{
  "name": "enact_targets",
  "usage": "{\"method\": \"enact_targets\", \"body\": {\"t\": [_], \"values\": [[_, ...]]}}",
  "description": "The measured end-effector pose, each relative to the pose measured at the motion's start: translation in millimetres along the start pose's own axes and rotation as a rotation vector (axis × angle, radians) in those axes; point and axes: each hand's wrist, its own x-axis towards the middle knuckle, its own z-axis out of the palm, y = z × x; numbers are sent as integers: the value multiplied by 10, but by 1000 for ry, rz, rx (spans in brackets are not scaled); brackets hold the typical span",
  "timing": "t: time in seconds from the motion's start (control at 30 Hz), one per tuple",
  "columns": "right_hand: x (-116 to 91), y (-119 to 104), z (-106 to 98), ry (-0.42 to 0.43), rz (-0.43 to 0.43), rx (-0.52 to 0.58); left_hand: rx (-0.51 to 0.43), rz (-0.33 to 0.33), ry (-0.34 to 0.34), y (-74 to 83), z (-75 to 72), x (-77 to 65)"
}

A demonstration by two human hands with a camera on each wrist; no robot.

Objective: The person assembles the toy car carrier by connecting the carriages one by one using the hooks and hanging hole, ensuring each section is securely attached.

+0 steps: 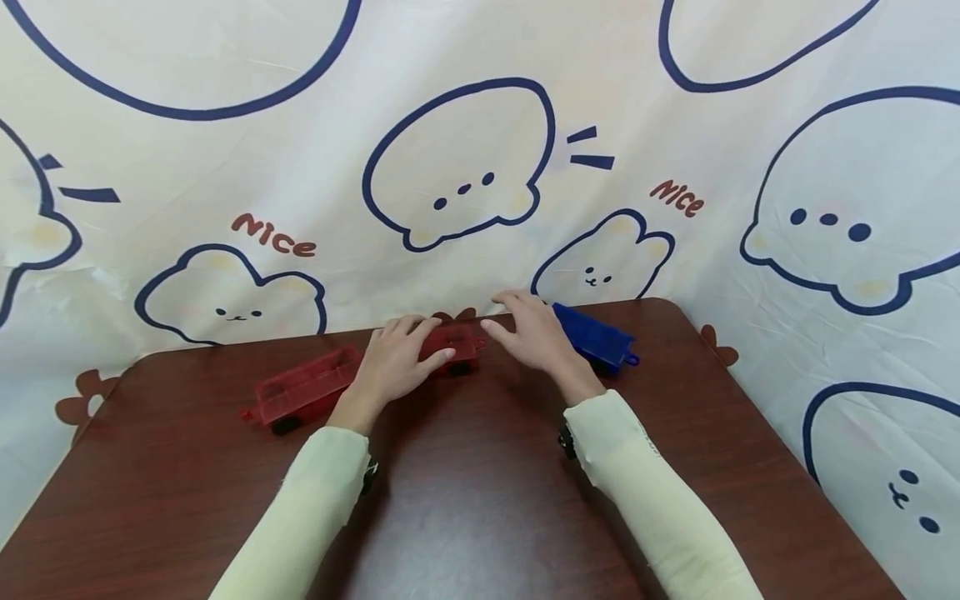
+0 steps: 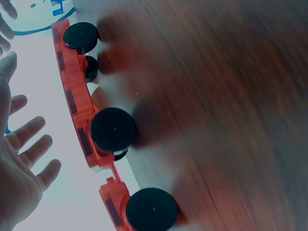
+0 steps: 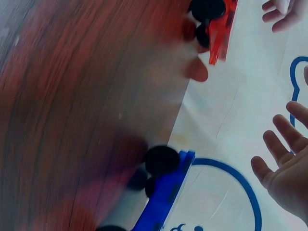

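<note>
Near the far edge of the counter (image 1: pixel 480 517), the left hand (image 1: pixel 393 358) and right hand (image 1: pixel 537 333) are spread, empty; red wagons (image 1: pixel 306 387) and blue wagon (image 1: pixel 592 335) seem light, stiff: grip their sides.

1. Dark reddish-brown bench (image 1: pixel 465 517), wood-grained, far corners rounded.
2. White backdrop (image 1: pixel 450 42), probably cloth, behind and beside the bench.
3. Navy-outlined cartoon animals (image 1: pixel 461 158) printed on it.
4. Brown-red "Nice" lettering (image 1: pixel 273 237), twice, above smaller animals.
5. Brown flower prints (image 1: pixel 723 353) near the bench's edges.
</note>
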Motion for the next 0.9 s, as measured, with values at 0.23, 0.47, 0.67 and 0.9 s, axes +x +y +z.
{"method": "enact_targets", "body": {"t": [0.23, 0.47, 0.67, 0.9], "values": [[-38, 122, -89, 12, 37, 1, 0, -8, -21, 45, 56, 51], [-75, 271, -106, 28, 35, -19, 4, -10, -54, 76, 110, 82], [-90, 402, -162, 54, 54, -28, 4, -12, -69, 91, 138, 99], [-123, 581, -241, 81, 81, -47, 2, 7, -89, 103, 190, 148]]}}
